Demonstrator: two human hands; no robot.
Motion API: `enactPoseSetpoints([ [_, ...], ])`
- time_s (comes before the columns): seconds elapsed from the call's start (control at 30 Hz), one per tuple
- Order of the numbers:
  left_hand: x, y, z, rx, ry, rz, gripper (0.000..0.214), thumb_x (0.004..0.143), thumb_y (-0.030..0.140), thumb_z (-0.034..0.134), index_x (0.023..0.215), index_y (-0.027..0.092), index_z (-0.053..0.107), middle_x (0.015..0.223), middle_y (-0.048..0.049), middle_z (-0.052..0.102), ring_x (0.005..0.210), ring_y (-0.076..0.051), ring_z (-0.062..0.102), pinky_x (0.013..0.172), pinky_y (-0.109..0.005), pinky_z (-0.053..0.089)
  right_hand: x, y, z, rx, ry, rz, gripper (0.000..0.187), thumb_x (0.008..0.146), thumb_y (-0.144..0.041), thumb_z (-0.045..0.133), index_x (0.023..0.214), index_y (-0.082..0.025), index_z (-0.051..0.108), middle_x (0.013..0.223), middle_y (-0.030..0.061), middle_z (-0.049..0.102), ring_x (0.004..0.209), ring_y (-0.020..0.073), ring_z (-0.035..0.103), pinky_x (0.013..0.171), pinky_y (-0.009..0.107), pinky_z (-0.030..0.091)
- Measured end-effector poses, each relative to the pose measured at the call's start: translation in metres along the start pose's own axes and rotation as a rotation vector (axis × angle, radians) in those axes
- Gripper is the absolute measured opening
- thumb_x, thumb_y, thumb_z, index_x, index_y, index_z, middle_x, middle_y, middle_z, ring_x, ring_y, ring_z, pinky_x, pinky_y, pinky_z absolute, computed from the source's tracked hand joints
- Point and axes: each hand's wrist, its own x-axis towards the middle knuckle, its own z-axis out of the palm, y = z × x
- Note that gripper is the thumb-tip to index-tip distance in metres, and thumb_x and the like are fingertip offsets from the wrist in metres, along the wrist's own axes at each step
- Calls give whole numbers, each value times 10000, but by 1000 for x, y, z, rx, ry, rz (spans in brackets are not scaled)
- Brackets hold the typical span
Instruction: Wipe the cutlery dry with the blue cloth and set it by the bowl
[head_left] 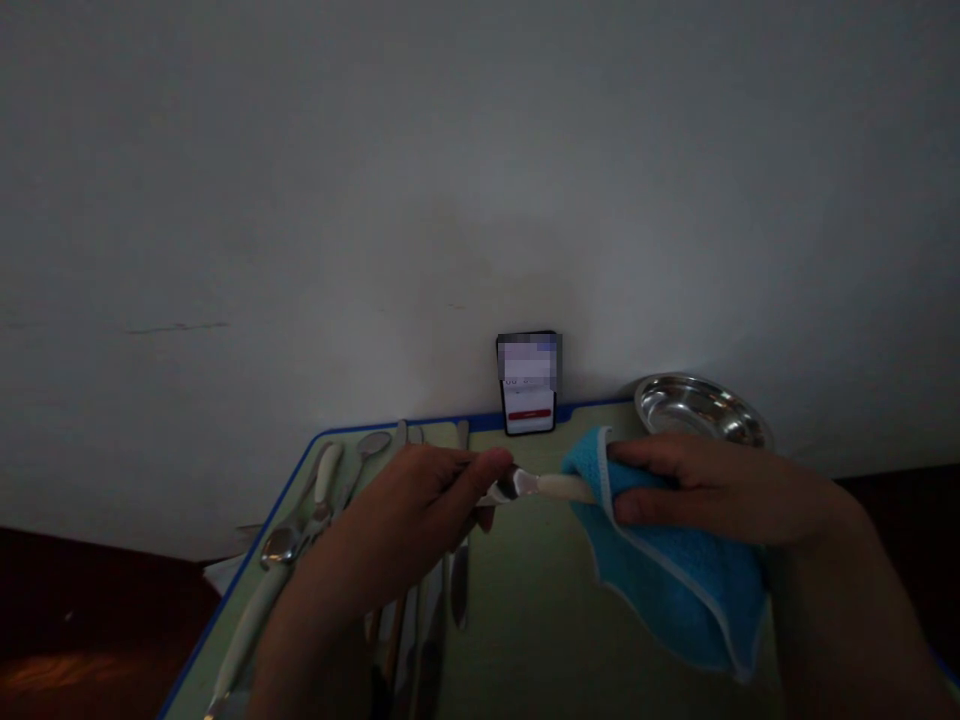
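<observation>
My left hand [450, 490] pinches the metal head of a pale-handled spoon [559, 487], covering part of it. The spoon lies roughly level above the table. A blue cloth [675, 590] with a light edge is wrapped around the end of the handle. My right hand [682, 490] is closed on this cloth, fingers and thumb pressing it around the handle, while the rest hangs down. Beneath and beside my left arm lie several pieces of cutlery, among them a white-handled spoon [279, 550], a smaller metal spoon [371, 445] and a knife [460, 585].
A phone [529, 410] with its screen lit leans against the pale wall [375, 200] at the back. Behind my right hand sits a shiny metal bowl [697, 405]. The light green table [525, 640] has a blue rim.
</observation>
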Motion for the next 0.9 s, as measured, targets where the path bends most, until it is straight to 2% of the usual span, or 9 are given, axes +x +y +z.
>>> enactPoseSetpoints([
  [0.17,1,2,2,69,-13,-1,447,875,424,361,613,176,625,452,41,541,420,-86,495,440,-175,330,13,-14,12,-76,-4,-45,340,835,-471,402,921,-193,577,859,19,621,732,136,570,619,253,409],
  [0.27,2,4,7,116,-25,54,439,875,403,366,593,179,618,486,35,578,450,-89,516,475,-180,339,27,-23,23,-134,-12,-115,363,852,-476,356,847,-175,559,797,27,604,706,132,552,616,258,390],
  [0.4,5,7,9,150,-8,84,455,874,393,364,545,172,588,457,41,546,411,-79,473,465,-185,323,37,-25,30,-143,39,-141,351,865,-460,337,857,-170,536,796,28,592,711,131,538,615,260,380],
  [0.5,4,6,4,112,15,35,474,881,403,335,564,170,600,416,44,507,375,-79,438,431,-182,316,34,-23,26,-88,12,-144,375,862,-481,325,865,-172,537,808,17,594,715,122,541,631,252,392],
  [0.6,0,2,-1,60,39,10,434,865,405,375,590,169,614,426,39,517,390,-83,445,405,-171,310,26,-19,18,-57,-3,-111,405,849,-509,334,915,-176,555,833,18,604,721,124,550,637,251,404],
  [0.8,-5,-4,-1,-59,43,-10,417,842,435,413,590,171,613,451,32,507,400,-83,431,379,-168,297,7,-6,4,-5,-14,-58,303,835,-417,430,972,-195,582,910,26,619,767,152,576,639,262,436],
  [0.9,-4,-3,-1,-132,61,-44,420,832,449,424,575,167,600,414,47,429,379,-79,365,355,-170,261,-3,0,-2,7,30,-12,277,826,-390,450,972,-202,593,873,23,619,786,167,582,656,272,452],
])
